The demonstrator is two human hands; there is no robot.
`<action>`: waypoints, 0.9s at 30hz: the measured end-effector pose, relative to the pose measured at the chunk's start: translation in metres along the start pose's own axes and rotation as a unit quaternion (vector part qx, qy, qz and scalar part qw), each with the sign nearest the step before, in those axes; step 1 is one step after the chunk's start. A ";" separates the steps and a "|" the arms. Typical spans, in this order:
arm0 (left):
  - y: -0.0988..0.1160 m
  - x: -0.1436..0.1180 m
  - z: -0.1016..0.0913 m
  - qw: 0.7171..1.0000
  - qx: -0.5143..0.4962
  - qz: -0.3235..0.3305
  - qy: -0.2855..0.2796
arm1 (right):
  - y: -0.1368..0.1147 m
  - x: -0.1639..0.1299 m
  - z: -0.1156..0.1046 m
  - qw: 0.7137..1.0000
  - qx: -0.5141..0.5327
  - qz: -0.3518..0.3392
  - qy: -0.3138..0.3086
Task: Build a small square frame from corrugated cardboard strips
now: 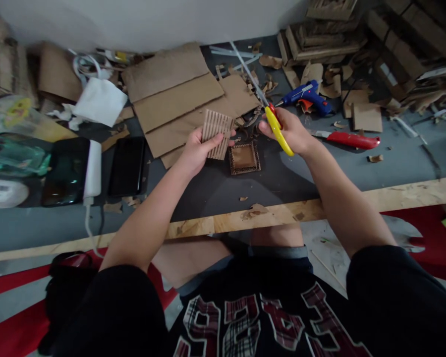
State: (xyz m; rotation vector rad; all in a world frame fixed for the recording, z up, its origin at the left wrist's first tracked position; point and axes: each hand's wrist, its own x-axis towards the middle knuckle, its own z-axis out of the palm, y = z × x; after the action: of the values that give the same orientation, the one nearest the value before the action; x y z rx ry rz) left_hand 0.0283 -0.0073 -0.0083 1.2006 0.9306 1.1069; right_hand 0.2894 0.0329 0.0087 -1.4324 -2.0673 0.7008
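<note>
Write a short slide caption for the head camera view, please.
Left hand holds a corrugated cardboard piece; right hand grips yellow-handled scissors above a cluttered grey work surface.

Glue gun [307, 96] upper right; phones [96, 168] left; cardboard sheets [182, 99] upper centre; knife [347, 139] right of scissors [273, 121].

Top: a black T-shirt [267, 317] with short sleeves that end above the elbows.
Print: large block numerals [245, 322] across the chest, filled with a red, dark and white plaid pattern and edged in white; seen upside down from the head camera.
Sleeves: plain black, loose, no markings.
Shorts: grey-blue shorts [223, 267], showing just above the shirt hem.
Arms: bare below the sleeves, no watch or bands.
Left hand [196, 151]: bare, no glove or ring.
Right hand [292, 131]: bare, no glove or ring.
</note>
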 end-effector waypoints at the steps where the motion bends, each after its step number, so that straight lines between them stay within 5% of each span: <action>1: 0.001 0.000 -0.001 1.000 -0.001 -0.008 -0.008 | -0.002 -0.001 -0.002 1.000 -0.002 -0.006 -0.005; 7: -0.002 0.003 -0.007 1.000 0.020 -0.017 -0.003 | -0.018 -0.010 -0.012 0.995 -0.078 -0.035 -0.059; 12: -0.004 0.005 -0.011 0.999 0.004 -0.027 -0.043 | -0.036 -0.016 -0.012 0.974 -0.224 0.002 0.038; 16: -0.003 0.005 -0.013 0.996 -0.004 -0.037 -0.081 | -0.035 -0.015 -0.013 0.970 -0.230 0.044 0.062; 21: -0.003 0.009 -0.012 1.000 -0.009 0.017 -0.016 | -0.027 -0.019 -0.017 0.987 -0.148 0.056 -0.016; 27: -0.010 0.013 -0.013 0.996 0.030 0.070 0.044 | -0.035 -0.024 -0.017 0.974 -0.210 0.023 -0.076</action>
State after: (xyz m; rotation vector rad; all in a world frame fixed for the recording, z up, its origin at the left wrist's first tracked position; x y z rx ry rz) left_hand 0.0204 0.0077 -0.0199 1.2903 0.9647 1.2589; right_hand 0.2846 0.0015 0.0419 -1.7025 -2.4125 0.4132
